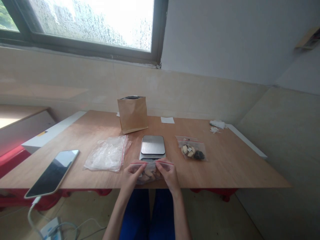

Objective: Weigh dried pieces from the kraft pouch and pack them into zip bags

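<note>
My left hand [133, 176] and my right hand [168, 173] pinch the red-lined top edge of a clear zip bag [149, 175] at the table's front edge. Brown pieces fill its lower part, partly hidden by my fingers. Just behind the bag stands a digital kitchen scale [152, 146] with a steel platform. To the right lies a second zip bag [192, 149] holding light and dark chunks. A crumpled clear plastic bag [107, 155] lies to the left.
A kraft paper pouch [132, 114] stands upright at the back of the wooden table [225, 166]. A smartphone [52, 173] overhangs the front left edge, with a white cable running down to a floor power strip [51, 228]. A paper slip [167, 120] and white tissue [217, 124] lie behind.
</note>
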The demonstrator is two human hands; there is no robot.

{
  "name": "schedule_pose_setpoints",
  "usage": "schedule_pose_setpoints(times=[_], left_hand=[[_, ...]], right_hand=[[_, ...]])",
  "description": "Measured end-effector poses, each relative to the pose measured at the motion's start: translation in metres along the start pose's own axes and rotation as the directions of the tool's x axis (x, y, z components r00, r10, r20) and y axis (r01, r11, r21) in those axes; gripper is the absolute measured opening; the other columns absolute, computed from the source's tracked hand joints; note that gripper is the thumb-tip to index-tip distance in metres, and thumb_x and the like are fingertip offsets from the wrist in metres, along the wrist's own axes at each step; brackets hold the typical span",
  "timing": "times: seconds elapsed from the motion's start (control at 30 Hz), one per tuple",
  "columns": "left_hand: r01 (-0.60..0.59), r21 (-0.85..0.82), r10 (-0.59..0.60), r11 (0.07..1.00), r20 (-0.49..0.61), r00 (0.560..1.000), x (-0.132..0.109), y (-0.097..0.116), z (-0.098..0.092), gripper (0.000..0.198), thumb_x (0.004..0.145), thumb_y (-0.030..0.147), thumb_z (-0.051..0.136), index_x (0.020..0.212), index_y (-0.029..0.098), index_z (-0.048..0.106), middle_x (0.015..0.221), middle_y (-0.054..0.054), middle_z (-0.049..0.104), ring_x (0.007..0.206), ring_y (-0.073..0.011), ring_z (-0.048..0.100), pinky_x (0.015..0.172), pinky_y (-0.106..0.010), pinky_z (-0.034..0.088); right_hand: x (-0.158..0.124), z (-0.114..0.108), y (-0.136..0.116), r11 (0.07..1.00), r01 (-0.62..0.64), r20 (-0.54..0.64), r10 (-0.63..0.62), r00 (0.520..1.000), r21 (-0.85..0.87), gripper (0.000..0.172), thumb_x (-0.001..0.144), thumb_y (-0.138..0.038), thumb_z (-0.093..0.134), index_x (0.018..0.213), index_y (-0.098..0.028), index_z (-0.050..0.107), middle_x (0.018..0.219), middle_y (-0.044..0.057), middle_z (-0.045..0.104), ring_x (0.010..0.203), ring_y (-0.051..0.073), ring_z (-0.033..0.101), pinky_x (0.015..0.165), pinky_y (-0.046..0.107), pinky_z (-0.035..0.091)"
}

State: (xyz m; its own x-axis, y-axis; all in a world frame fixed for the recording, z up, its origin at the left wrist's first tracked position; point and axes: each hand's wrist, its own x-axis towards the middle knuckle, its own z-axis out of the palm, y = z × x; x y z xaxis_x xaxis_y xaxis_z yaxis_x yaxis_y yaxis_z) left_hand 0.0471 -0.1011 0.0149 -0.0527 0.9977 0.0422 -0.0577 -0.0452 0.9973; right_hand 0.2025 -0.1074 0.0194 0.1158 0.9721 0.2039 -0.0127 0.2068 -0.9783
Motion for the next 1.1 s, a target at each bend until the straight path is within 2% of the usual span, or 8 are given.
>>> schedule_pose_setpoints(times=[0.2,0.4,0.67,0.87,1.0,1.1], left_hand=[[-0.002,0.026,0.003,1.0,-0.047,0.999,-0.001,0.004,0.002,0.03,0.063,0.043,0.07,0.074,0.015,0.071,0.072,-0.006,0.072,0.072,-0.0201,0.067,0.066,-0.027,0.052],[-0.006,0.108,0.013,0.994,-0.065,0.998,-0.002,0.007,0.004,0.032,0.064,0.045,0.068,0.075,0.015,0.07,0.071,-0.006,0.071,0.07,-0.0207,0.067,0.065,-0.028,0.052],[-0.152,0.244,0.178,0.958,-0.087,0.98,-0.004,0.005,0.005,0.027,0.071,0.042,0.063,0.08,0.018,0.068,0.078,-0.004,0.07,0.075,-0.0189,0.066,0.072,-0.028,0.051],[-0.111,0.135,0.108,0.985,0.026,0.994,-0.001,0.011,0.003,0.025,0.07,0.041,0.064,0.074,0.017,0.07,0.076,-0.005,0.071,0.074,-0.0196,0.066,0.068,-0.026,0.052],[-0.153,0.127,0.142,0.98,0.092,0.985,0.0,0.01,0.002,0.021,0.072,0.038,0.063,0.075,0.018,0.07,0.081,-0.005,0.071,0.08,-0.0195,0.066,0.073,-0.026,0.051],[-0.178,0.146,0.164,0.973,0.102,0.981,0.0,0.008,0.003,0.019,0.072,0.036,0.063,0.073,0.018,0.07,0.08,-0.005,0.07,0.08,-0.0188,0.065,0.075,-0.026,0.051]], right_hand=[[0.0,0.003,0.0,1.0,0.006,-0.002,-0.006,1.0,-0.004,0.015,0.074,-0.032,0.065,0.072,-0.017,0.065,0.072,0.001,0.063,0.066,0.015,0.061,0.062,0.024,0.048],[-0.001,0.003,0.001,0.998,0.043,-0.059,-0.045,0.997,-0.041,0.015,0.074,-0.029,0.065,0.068,-0.016,0.063,0.069,0.0,0.061,0.07,0.014,0.06,0.066,0.023,0.047],[0.0,0.003,0.0,0.999,0.039,-0.091,-0.042,0.995,-0.037,0.015,0.073,-0.029,0.065,0.065,-0.016,0.063,0.067,0.0,0.06,0.068,0.014,0.059,0.065,0.024,0.046],[0.001,0.001,0.005,1.0,0.018,-0.029,-0.018,0.999,-0.007,0.016,0.075,-0.032,0.064,0.072,-0.016,0.065,0.073,0.002,0.064,0.072,0.016,0.061,0.069,0.026,0.048],[0.0,0.001,0.004,0.999,0.045,0.025,-0.045,0.999,-0.023,0.015,0.077,-0.032,0.061,0.076,-0.018,0.067,0.078,0.003,0.065,0.078,0.017,0.062,0.074,0.027,0.048],[0.0,0.003,0.002,0.997,0.068,0.04,-0.067,0.997,-0.034,0.013,0.078,-0.03,0.061,0.076,-0.019,0.067,0.079,0.002,0.065,0.079,0.017,0.061,0.074,0.026,0.048]])
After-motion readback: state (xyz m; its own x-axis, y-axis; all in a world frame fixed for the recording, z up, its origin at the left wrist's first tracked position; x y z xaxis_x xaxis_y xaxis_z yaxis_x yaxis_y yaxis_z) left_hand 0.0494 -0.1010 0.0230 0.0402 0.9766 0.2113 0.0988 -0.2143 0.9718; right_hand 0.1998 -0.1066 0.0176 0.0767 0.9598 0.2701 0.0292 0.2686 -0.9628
